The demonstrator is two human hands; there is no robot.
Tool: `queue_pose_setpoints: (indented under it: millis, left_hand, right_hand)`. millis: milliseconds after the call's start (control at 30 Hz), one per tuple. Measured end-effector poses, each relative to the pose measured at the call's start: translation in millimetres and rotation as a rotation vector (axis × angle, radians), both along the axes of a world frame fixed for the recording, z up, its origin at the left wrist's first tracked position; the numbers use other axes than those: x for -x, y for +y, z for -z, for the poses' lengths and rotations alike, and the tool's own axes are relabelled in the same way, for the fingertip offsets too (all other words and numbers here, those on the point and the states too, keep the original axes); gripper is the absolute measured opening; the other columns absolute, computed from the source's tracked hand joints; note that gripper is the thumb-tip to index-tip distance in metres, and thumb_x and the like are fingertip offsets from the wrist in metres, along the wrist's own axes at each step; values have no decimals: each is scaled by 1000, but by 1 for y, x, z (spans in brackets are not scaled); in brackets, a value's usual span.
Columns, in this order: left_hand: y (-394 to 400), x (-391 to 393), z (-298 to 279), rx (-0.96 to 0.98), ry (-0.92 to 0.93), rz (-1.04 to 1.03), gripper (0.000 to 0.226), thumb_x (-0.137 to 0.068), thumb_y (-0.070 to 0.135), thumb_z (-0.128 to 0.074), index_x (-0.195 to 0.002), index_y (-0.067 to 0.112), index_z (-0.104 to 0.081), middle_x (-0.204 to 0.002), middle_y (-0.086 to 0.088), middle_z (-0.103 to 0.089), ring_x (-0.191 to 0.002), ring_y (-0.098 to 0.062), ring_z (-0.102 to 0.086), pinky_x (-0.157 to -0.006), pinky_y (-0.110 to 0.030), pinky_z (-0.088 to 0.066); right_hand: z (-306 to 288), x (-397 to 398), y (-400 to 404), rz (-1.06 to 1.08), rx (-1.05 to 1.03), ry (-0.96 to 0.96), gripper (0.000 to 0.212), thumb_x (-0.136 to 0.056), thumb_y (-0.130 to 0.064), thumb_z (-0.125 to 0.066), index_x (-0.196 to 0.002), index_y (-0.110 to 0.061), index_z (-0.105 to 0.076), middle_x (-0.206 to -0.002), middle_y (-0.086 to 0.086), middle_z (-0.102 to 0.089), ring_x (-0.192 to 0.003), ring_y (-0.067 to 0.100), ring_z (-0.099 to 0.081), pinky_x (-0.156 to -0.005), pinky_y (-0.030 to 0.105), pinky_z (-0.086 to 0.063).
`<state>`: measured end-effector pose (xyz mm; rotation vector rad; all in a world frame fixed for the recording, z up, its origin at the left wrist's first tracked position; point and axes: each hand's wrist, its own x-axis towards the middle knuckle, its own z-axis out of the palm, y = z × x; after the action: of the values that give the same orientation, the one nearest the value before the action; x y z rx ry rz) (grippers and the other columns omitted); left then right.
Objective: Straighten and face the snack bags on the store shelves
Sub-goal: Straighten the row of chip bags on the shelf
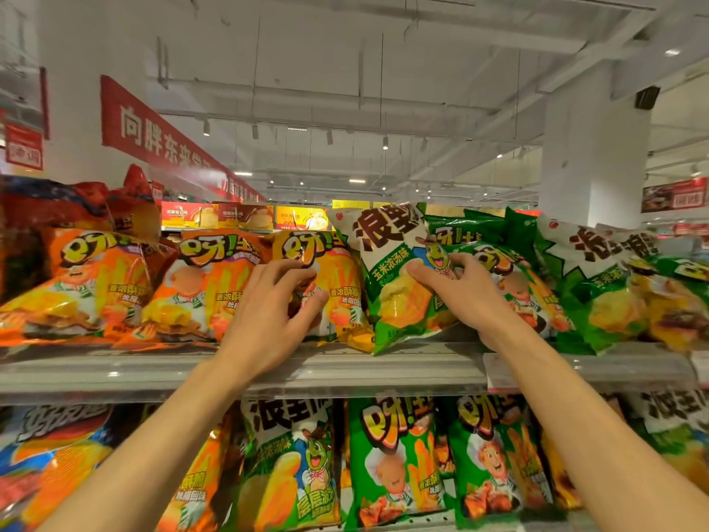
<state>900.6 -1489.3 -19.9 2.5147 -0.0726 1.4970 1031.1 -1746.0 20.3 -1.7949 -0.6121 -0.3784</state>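
Head view looks up at the top shelf, where a green-and-white crinkly corn-soup snack bag stands tilted, its lower corner poking past the grey metal shelf lip. The right hand grips this bag's right edge, thumb on the front and fingers curled behind it. The left hand rests half-curled, fingers bent, on the front of the orange glossy potato-stick bag just beside it to the left. Three orange bags of that kind face forward in this row; right of the held bag lie two or three green bags, overlapping and leaning, so their count is unsure. Little free room shows between bags; open ceiling space lies above them. On the lower shelf, about four green bags stand upright, touching side by side.
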Motion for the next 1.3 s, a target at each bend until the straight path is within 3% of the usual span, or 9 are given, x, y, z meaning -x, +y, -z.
queue_pose_setpoints:
  millis: [200,267,400,533,667,767,867,933,1300]
  left_hand:
    - [-2,8,1,44,12,30,50,-99,54,-52,-136,22,-65,-143,4,-52,-136,-14,-38,-113,-37,-35]
    - [-3,10,3,52,29,17,53,-97,56,-50,-137,24,-64,-147,1,-47,-139,-17,-34,-113,-37,-31]
    - [-7,10,2,93,83,53,49,-100,50,-55,-143,26,-58,-152,1,-41,-142,-16,-31,-111,-34,-30]
    - [-11,15,1,123,81,84,47,-100,45,-58,-141,23,-59,-149,0,-45,-141,-17,-34,-110,-31,-28]
    - [-20,31,9,158,-12,132,37,-99,36,-63,-132,21,-64,-134,1,-55,-129,-17,-47,-103,-29,-35]
    - [-34,48,21,219,-42,166,33,-98,32,-65,-128,18,-65,-127,-1,-58,-121,-18,-53,-101,-37,-44]
    - [-49,69,41,329,-39,291,26,-99,30,-64,-123,23,-66,-118,9,-61,-109,-3,-59,-92,-18,-49]
    - [-59,81,60,435,2,349,23,-99,33,-65,-121,32,-65,-115,20,-62,-105,7,-59,-83,-5,-45]
    - [-159,71,121,785,22,404,24,-91,38,-68,-115,35,-69,-104,16,-74,-100,-6,-71,-86,-24,-51]
  right_hand:
    - [-16,14,-10,4,-40,-23,50,-69,-73,-77,-98,-33,-72,-87,-19,-78,-87,5,-74,-78,32,-60]
    - [-14,21,-11,-5,-14,-26,58,-66,-76,-77,-103,-31,-74,-92,-15,-79,-92,8,-75,-87,39,-60]
    - [-3,38,-13,55,45,-51,76,-67,-83,-70,-124,-33,-63,-107,-31,-62,-105,0,-62,-80,18,-46]
    - [5,52,-20,121,23,-28,110,-62,-86,-69,-148,-22,-41,-106,-26,-51,-101,2,-54,-79,24,-44]
    - [24,75,-33,99,-76,17,111,-56,-85,-72,-147,-28,-43,-131,-13,-62,-124,11,-59,-98,36,-52]
    - [44,92,-45,67,-146,1,93,-68,-73,-77,-146,-33,-48,-127,-21,-65,-112,-7,-62,-101,28,-50]
    - [67,107,-59,69,-171,37,98,-66,-76,-76,-149,-33,-45,-132,-20,-64,-117,-3,-61,-107,32,-46]
    - [84,115,-72,73,-188,39,94,-63,-78,-76,-142,-35,-50,-122,-23,-69,-108,-8,-64,-98,28,-50]
    - [139,91,-185,54,-224,49,54,-70,-71,-74,-115,-47,-55,-106,-38,-67,-94,-14,-65,-78,15,-45]
